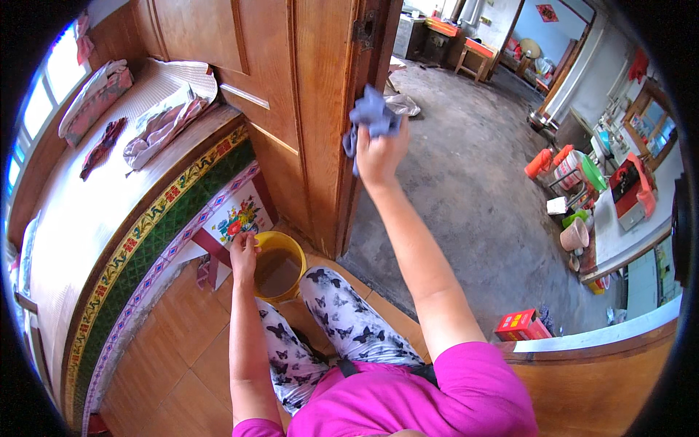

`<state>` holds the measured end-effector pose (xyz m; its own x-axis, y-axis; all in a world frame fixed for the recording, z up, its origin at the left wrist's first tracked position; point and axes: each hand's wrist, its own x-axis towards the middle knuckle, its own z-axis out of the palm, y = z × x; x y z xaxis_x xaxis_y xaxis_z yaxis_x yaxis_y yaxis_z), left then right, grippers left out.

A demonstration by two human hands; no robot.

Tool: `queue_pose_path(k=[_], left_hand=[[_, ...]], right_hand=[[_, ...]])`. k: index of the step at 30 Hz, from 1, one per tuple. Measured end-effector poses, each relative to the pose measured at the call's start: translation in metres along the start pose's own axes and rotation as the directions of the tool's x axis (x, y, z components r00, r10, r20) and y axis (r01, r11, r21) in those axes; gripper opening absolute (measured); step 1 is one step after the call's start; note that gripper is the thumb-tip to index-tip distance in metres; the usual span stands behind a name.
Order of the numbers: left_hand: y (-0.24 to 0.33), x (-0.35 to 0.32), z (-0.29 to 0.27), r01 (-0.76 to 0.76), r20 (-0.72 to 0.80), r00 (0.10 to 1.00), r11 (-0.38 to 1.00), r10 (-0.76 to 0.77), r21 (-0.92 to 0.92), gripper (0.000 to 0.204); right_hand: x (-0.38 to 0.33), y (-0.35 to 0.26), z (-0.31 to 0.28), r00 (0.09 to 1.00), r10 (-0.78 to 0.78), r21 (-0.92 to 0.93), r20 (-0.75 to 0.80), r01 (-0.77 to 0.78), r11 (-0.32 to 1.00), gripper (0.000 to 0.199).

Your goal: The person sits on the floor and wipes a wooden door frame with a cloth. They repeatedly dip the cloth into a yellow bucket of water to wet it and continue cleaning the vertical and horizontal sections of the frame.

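Observation:
My right hand [381,151] is raised and closed on a crumpled blue-grey cloth [375,111]. The cloth is at the edge of a brown wooden door [324,109], below its metal latch plate; whether it presses on the wood I cannot tell. Lower down, my left hand [245,255] has its fingers curled together by the left rim of a yellow bucket [298,251]. What those fingers hold, if anything, is hidden. Murky brownish water [279,272] is in the bucket, which stands on the floor in front of my knees.
On the left is a raised platform [73,197] with a patterned tiled front, bearing folded bedding [98,102] and clothes. Beyond the doorway lies a grey concrete floor [451,146]. A red box [523,325] sits near the threshold. Buckets and containers [571,171] crowd the right wall.

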<state>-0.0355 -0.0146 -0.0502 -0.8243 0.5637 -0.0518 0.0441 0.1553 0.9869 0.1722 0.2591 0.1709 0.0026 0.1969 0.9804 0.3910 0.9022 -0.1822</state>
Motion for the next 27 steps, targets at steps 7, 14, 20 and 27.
queue_pose_path(k=[7,14,20,27], left_hand=[[-0.007,0.004,-0.003,-0.014,-0.023,1.000,1.000,0.014,-0.015,0.024],[0.000,0.000,0.005,-0.011,-0.020,1.000,1.000,0.010,-0.027,0.022],[-0.003,0.001,0.006,-0.021,-0.014,1.000,0.998,0.020,-0.053,0.022],[0.001,0.000,0.008,-0.016,0.005,1.000,0.996,0.016,-0.086,0.022]], right_hand=[[-0.142,0.019,-0.043,0.660,0.460,-0.128,0.594,-0.487,0.864,0.025],[-0.110,0.054,-0.090,0.013,0.589,0.122,0.808,-0.982,-0.145,0.022],[0.010,0.030,-0.080,0.455,0.755,0.360,0.472,-0.881,0.306,0.035],[0.178,-0.009,-0.021,0.988,0.006,0.359,-0.156,0.051,0.932,0.043]])
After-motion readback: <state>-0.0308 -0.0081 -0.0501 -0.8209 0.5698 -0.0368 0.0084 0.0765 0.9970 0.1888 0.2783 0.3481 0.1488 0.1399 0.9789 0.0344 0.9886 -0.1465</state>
